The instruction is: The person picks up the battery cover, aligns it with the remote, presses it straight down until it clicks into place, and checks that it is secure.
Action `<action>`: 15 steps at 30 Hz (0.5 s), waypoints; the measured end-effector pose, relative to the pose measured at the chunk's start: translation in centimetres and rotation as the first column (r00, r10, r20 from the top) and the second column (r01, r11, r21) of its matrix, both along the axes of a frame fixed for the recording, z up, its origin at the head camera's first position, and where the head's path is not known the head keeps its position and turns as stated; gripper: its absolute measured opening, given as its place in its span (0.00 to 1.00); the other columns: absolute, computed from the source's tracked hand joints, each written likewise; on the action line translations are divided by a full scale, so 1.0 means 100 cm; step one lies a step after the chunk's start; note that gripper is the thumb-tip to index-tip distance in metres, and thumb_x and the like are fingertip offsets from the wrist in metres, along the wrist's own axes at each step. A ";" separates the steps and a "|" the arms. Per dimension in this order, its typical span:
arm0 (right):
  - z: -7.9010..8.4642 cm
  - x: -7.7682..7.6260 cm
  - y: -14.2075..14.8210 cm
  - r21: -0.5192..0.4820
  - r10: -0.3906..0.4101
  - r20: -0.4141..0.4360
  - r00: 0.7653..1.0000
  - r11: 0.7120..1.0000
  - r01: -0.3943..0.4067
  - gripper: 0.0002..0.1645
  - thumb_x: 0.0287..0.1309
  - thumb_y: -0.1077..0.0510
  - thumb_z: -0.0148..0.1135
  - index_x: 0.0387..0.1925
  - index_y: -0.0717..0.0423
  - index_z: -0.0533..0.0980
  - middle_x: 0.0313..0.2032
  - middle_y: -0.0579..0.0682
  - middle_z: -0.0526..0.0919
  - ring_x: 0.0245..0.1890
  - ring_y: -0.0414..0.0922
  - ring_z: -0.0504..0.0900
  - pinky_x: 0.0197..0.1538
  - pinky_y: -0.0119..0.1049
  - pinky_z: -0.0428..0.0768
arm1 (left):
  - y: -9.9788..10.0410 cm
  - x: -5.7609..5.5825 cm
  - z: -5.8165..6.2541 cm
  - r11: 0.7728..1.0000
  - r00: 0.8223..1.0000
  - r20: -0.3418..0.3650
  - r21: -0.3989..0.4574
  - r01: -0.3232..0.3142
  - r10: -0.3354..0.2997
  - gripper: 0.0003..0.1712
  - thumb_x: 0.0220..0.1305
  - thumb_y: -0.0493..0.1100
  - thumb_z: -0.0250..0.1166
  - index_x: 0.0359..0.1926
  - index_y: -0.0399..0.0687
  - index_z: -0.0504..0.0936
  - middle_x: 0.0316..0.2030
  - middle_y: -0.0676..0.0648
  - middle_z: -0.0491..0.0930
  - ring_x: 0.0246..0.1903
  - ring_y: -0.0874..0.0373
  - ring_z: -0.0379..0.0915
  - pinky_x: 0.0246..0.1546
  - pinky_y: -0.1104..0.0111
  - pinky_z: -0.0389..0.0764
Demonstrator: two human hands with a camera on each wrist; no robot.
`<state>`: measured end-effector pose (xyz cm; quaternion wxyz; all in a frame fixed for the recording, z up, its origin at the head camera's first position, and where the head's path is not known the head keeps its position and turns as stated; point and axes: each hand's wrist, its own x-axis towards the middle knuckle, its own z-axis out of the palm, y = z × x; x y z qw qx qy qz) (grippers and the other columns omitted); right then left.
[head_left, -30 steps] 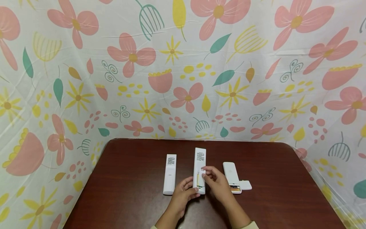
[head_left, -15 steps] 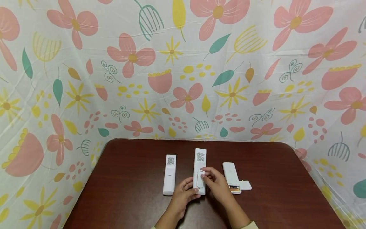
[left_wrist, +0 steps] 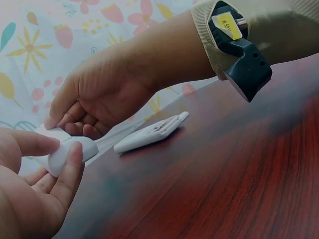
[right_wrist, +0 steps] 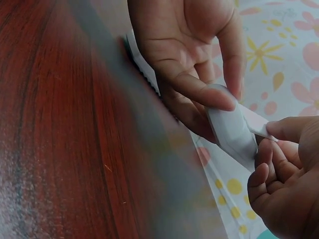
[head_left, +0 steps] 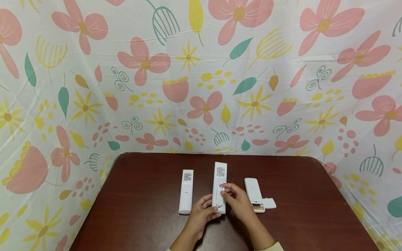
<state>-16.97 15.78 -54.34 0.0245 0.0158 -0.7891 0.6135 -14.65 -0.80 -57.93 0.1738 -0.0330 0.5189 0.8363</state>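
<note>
A white remote control [head_left: 220,179], printed label up, is raised over the middle of the table. My left hand [head_left: 202,212] grips its near end, thumb on top, as the left wrist view also shows. A small white battery cover [head_left: 221,197] lies over the battery compartment, slightly askew. Pinched between thumb and fingers of my right hand [head_left: 239,200], its far end is partly hidden. In the right wrist view, the cover [right_wrist: 255,124] stands at an angle to the remote's body [right_wrist: 232,124]. No battery shows in this remote now.
Left of my hands, a second white remote control [head_left: 186,191] lies label up on the brown table [head_left: 141,209]. On the right lies a third white remote [head_left: 253,188], its compartment [head_left: 258,207] uncovered with batteries inside, a loose cover [head_left: 269,203] beside it. Floral cloth [head_left: 201,69] hangs behind.
One second ago a battery showed in the open compartment beside the cover. The cover has since moved left and down over it. Both hands have kept nearly the same place.
</note>
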 end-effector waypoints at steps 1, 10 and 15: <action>0.000 0.000 0.000 0.002 -0.003 -0.001 1.000 1.000 0.003 0.13 0.62 0.63 0.67 0.49 0.57 0.82 0.37 0.54 0.86 0.32 0.36 0.79 0.37 0.27 0.78 | 0.000 0.000 0.000 1.000 1.000 0.000 0.000 0.000 0.000 0.37 0.62 0.28 0.63 0.71 0.29 0.62 0.59 0.36 0.77 0.44 0.54 0.82 0.44 0.66 0.87; -0.002 0.001 0.000 0.007 -0.005 0.017 1.000 1.000 0.004 0.12 0.62 0.63 0.67 0.48 0.56 0.83 0.37 0.54 0.86 0.33 0.37 0.80 0.39 0.27 0.78 | -0.001 0.000 0.002 1.000 1.000 -0.007 -0.005 -0.002 0.002 0.37 0.62 0.29 0.63 0.71 0.29 0.61 0.60 0.35 0.76 0.45 0.54 0.82 0.44 0.66 0.87; -0.002 0.001 -0.002 0.023 -0.013 0.023 1.000 1.000 0.012 0.13 0.62 0.63 0.68 0.48 0.54 0.83 0.37 0.53 0.86 0.33 0.37 0.79 0.40 0.27 0.78 | -0.001 0.000 0.003 1.000 1.000 -0.009 -0.005 -0.006 0.006 0.37 0.62 0.29 0.63 0.71 0.28 0.61 0.60 0.35 0.76 0.44 0.54 0.82 0.45 0.66 0.87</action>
